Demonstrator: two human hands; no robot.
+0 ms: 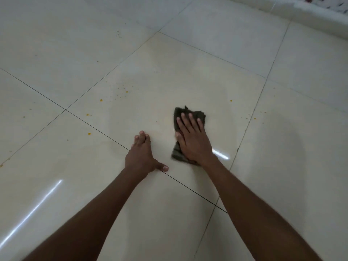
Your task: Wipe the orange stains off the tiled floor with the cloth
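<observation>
The dark cloth (188,129) is pressed flat to the tiled floor (188,76) under the right hand (194,140), fingers straight and spread so that pressure is shared across the fabric; nothing is gripped. The left hand (142,155) is laid open on the tile, apparently as a brace (weight seems carried there). Orange stains (101,100) are scattered mostly to the left, apart from the cloth, with one speck (231,100) ahead to its right

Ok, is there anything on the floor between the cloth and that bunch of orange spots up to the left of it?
Nothing visible. The right hand presses flat on the dark cloth, and bare tile lies between it and the orange spots. The left hand rests on the floor nearer the person, below that path, not across it.
</observation>
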